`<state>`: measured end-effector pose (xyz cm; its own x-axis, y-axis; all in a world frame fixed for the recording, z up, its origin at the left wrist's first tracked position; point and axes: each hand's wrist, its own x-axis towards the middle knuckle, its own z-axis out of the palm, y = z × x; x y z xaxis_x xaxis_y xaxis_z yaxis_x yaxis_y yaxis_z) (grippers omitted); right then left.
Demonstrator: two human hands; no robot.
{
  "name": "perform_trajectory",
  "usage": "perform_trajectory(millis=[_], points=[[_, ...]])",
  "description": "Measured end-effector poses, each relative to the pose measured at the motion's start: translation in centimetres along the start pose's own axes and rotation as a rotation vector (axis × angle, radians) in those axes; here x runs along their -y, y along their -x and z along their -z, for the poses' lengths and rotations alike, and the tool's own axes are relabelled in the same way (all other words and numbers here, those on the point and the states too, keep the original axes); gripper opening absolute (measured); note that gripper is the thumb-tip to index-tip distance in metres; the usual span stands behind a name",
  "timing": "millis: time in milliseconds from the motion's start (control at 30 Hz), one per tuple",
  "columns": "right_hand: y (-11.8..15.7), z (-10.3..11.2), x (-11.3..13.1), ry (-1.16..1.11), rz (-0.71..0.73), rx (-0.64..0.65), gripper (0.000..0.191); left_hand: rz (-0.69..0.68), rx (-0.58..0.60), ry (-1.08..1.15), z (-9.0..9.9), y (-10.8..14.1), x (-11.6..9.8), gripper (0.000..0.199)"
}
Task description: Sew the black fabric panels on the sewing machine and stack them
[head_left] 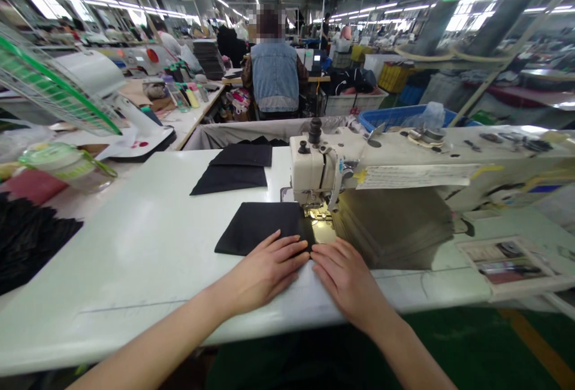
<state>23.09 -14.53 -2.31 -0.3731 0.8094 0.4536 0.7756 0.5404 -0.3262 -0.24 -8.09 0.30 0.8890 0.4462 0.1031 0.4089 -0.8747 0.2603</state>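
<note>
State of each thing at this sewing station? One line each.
black cloth: flat, right edge at the sewing machine
left hand: open, resting on the cloth
right hand: open, fingertips at the cloth's near right corner
sewing machine: lit beneath its head
brown sheets: stacked, slightly fanned
black pieces: overlapping
fan: standing; spinning, cannot tell

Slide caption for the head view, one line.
Left hand on black cloth, right hand close by, at a sewing machine with brown sheets beneath.
</note>
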Motion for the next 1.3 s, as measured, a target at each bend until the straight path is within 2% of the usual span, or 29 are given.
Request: perform_trajectory(millis=[333,567,833,1167,1300], points=[[-2.9,-0.6,-1.3,0.029,-0.057,0.035,0.027,0.020,-0.024,0.004,0.7,-2.7,4.4,0.039],[-2.3,-0.9,-1.3,0.034,-0.053,0.008,0.029,0.042,-0.024,0.006,1.3,-4.3,6.8,0.038],[-0.8,-0.7,-0.8,0.000,-0.046,-0.015,0.028,0.044,-0.031,-0.011,1.4,-4.5,7.2,0.039],[-0.9,-0.9,-0.8,-0.022,-0.071,-0.036,0.026,0.031,-0.042,0.006,1.3,-4.4,7.3,0.037],[-0.9,-0.9,-0.8,-0.022,-0.076,-0.035,0.027,0.069,-0.052,-0.011,1.0,-4.5,7.2,0.038]])
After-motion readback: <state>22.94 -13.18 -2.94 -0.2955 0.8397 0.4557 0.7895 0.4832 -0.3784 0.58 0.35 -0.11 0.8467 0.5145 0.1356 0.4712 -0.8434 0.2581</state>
